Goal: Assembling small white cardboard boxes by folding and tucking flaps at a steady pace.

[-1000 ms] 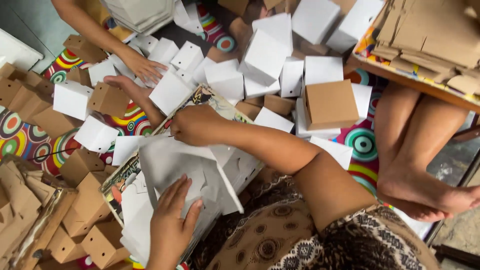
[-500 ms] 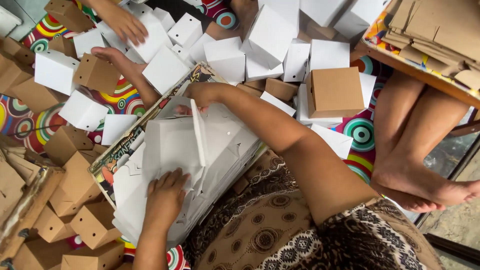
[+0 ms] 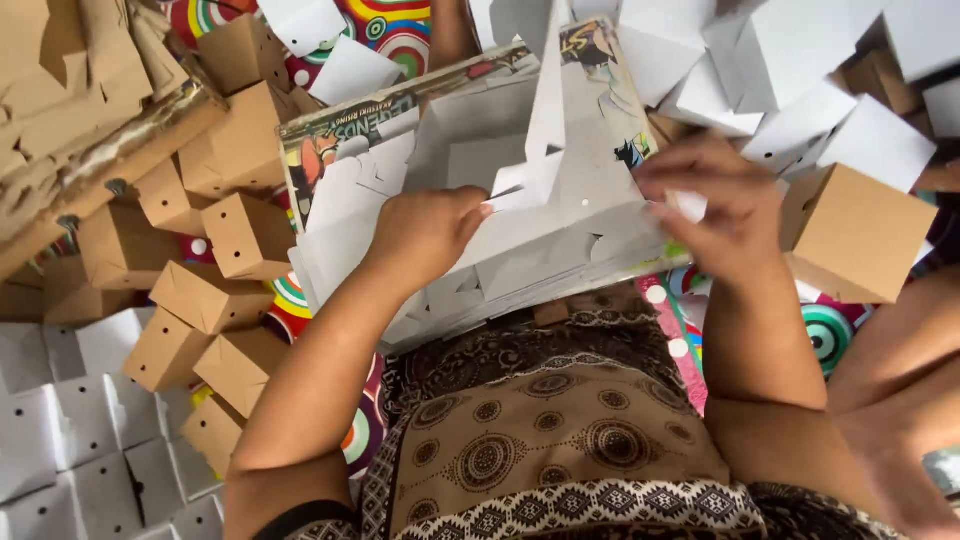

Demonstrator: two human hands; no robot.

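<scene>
A stack of flat white die-cut cardboard blanks (image 3: 560,235) lies on a printed board in front of me, over my lap. My left hand (image 3: 425,235) presses down on the stack, fingers curled at the edge of a partly raised blank (image 3: 545,120). My right hand (image 3: 715,205) grips the right side of the same white blank, which stands folded upward between the two hands.
Folded brown boxes (image 3: 245,235) pile up at the left, folded white boxes (image 3: 90,440) at the lower left and top right. One brown box (image 3: 850,235) sits by my right hand. A colourful patterned mat (image 3: 830,335) lies beneath. Another person's arm (image 3: 450,30) shows at top.
The view has swung and closed in on the stack. My left hand moved up from the stack's near edge to its middle, and both hands now hold one blank lifted and folding.
</scene>
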